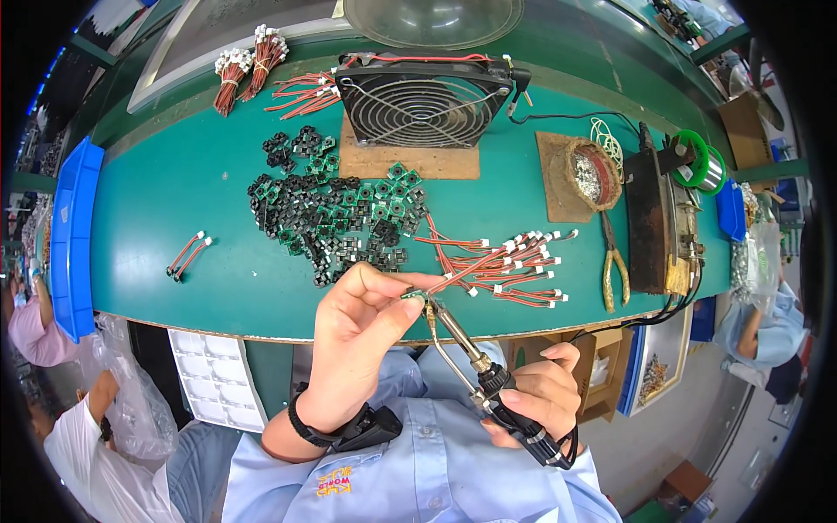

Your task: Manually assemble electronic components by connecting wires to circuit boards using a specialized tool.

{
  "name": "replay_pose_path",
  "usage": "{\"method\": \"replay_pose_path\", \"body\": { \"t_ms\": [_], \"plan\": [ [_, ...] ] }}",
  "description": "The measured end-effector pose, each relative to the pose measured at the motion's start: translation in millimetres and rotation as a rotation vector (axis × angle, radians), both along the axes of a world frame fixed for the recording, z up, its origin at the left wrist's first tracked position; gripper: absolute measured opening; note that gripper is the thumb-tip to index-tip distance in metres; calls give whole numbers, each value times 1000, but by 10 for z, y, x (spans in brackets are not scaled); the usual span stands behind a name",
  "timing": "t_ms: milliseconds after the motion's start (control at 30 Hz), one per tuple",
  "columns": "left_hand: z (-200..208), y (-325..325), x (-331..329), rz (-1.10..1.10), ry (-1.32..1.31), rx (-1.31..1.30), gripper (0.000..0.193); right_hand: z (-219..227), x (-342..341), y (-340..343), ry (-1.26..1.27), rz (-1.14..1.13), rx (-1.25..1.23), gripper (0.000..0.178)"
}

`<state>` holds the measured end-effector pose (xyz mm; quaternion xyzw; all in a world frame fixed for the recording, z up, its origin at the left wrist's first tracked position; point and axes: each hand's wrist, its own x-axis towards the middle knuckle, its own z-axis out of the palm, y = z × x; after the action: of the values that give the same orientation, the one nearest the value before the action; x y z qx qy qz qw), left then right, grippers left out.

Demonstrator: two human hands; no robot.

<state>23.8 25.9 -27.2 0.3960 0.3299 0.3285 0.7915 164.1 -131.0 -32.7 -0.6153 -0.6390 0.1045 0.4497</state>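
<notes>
The left hand (353, 331), at the centre of the frame, pinches a small board (413, 295) between thumb and forefinger, just above the table's front edge (261, 335). The right hand (542, 397), at lower centre right, is closed around the handle of a soldering iron (499, 379), one finger standing off it. The iron's tip and the end of a thin metal tube (447, 350) meet near the board's edge, where a red-and-black lead (466, 271) runs off to the upper right; whether tip and board touch is too small to tell.

Good work here likely calls for a steady pinch, thumb kept back from the hot tip, brief heat, and the wire held still while the joint sets.

The iron slants up from the lower right, so backing it out that way looks simplest. The black cord (573, 444) at the handle wants slack. Beyond the fingers sit the heap of boards (344, 205) and, to the right, the spread leads (527, 261), so a forward slip could snag them. Pliers (615, 275) lie farther right. Leftward, a wide stretch of green table separates the heap from the blue tray (74, 235), with two wired boards (187, 257) between.
</notes>
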Motion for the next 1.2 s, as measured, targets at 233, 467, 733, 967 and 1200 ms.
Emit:
{"method": "replay_pose_path", "body": {
  "t_ms": [233,467,733,967,1200],
  "plan": [
    [5,-6,1,3,16,12,10,11,7,-16,8,5,-9,44],
    [-67,11,-39,-53,-57,63,11,35,26,-25,8,10,-14,43],
    [-20,11,-8,-15,16,22,9,74,67,-9,35,18,-16,41],
    [-116,75,-71,-96,-121,-145,8,-295,272,-72,108,-506,185,37],
    [-173,166,-304,1,-94,-155,12,-375,519,244,301,-739,-34,33]
  ]
}}
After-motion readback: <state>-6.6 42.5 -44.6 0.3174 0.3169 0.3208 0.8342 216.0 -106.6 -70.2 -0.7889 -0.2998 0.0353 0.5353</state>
